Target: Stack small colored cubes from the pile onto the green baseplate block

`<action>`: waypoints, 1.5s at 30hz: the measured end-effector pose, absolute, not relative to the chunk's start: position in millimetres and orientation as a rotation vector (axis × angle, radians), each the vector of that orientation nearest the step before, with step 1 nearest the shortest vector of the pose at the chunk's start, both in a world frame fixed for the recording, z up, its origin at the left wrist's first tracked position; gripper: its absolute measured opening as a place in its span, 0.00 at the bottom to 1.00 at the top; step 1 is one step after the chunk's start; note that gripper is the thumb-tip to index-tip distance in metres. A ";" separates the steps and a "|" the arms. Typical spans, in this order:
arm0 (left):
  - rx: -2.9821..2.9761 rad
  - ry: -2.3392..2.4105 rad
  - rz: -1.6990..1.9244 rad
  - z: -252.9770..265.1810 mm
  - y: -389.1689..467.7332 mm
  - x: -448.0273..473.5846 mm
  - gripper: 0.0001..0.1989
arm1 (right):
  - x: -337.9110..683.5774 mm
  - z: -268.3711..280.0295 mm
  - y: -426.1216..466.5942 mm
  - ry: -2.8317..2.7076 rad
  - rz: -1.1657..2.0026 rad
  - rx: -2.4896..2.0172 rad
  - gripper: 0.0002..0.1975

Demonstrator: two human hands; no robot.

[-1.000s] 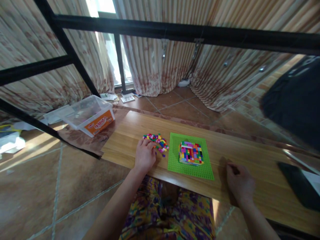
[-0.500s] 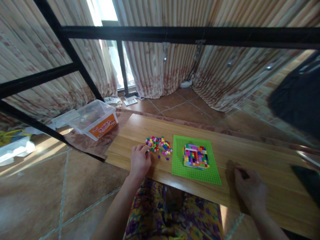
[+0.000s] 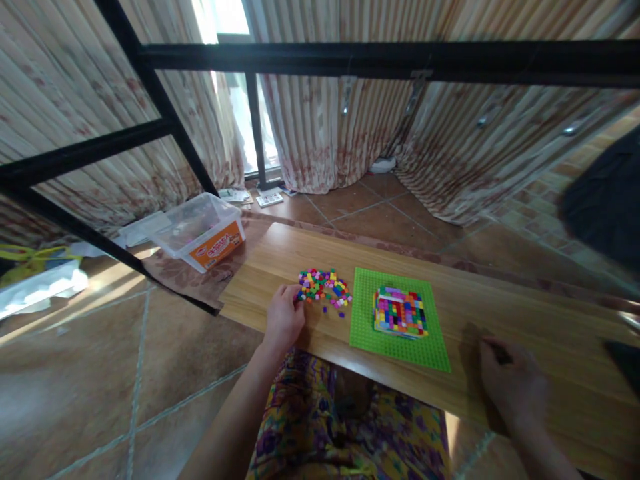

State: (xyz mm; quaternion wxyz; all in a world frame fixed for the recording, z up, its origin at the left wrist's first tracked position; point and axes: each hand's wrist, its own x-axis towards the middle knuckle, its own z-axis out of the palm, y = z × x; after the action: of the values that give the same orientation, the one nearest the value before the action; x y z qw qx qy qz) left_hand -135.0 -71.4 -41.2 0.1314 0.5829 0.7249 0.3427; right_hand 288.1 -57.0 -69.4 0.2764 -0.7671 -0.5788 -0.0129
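My left hand (image 3: 286, 315) rests at the left edge of a loose pile of small coloured toy bricks (image 3: 320, 285). Its fingers are curled together, touching the pile; anything between the fingertips is too small to make out. To the right of the pile lies a green studded baseplate (image 3: 363, 327). On it stands a low, blocky multicoloured brick build (image 3: 400, 313), with nothing touching it. My right hand (image 3: 515, 380) lies on the wooden table right of the baseplate, its fingers curled in a loose fist. The inside of that fist is hidden in shadow.
Two stray dark bricks (image 3: 341, 315) lie near the pile. A clear plastic tub (image 3: 200, 230) with an orange label stands beyond the table's left end. A dark flat object (image 3: 623, 363) is at the right. Black metal bars (image 3: 320, 59) cross ahead of the curtains.
The whole view has shifted slightly, so the table and tub appear a little further right. My left hand stays at the pile's edge. My right hand remains curled beside the baseplate.
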 end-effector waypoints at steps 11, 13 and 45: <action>1.633 2.162 1.033 -33.4 -74.0 -141.8 0.20 | 288.4 -71.0 -56.3 -1.555 -0.077 -2.086 0.18; 1.630 2.196 1.021 -33.3 -74.2 -143.7 0.20 | 287.6 -70.3 -56.6 -1.550 -0.090 -2.081 0.18; 1.726 2.109 0.987 -44.3 -57.3 -133.1 0.14 | 286.1 -71.6 -55.4 -1.550 -0.078 -2.012 0.17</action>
State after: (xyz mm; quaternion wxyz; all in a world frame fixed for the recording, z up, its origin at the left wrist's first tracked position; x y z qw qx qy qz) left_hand -133.1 -57.3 -44.3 0.1213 0.5911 0.7222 0.3382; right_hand 286.1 -55.4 -71.6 0.2959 -0.7564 -0.5826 -0.0294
